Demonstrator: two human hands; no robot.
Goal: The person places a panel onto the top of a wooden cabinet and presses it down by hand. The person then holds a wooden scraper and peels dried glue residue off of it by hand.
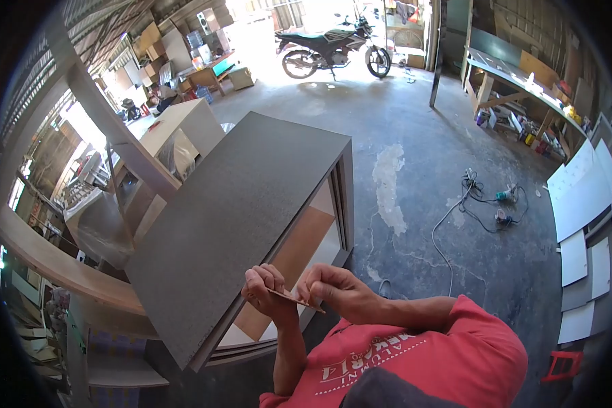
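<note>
My left hand (264,288) is closed on one end of a thin brown strip (289,296), close to the front edge of a large grey cabinet (238,177). At the strip's other end, my right hand (333,289) is pinched together, its fingertips touching the strip. The strip is narrow, and its material is too small to make out. Below the grey top, the open side of the cabinet shows a brown panel (292,262) and white inner faces.
Beams (68,265) stand at the left. Cables and power tools (503,217) lie on the floor to the right. White panels (581,197) lean at the far right, near a red stool (563,366). A motorcycle (333,51) is parked at the back.
</note>
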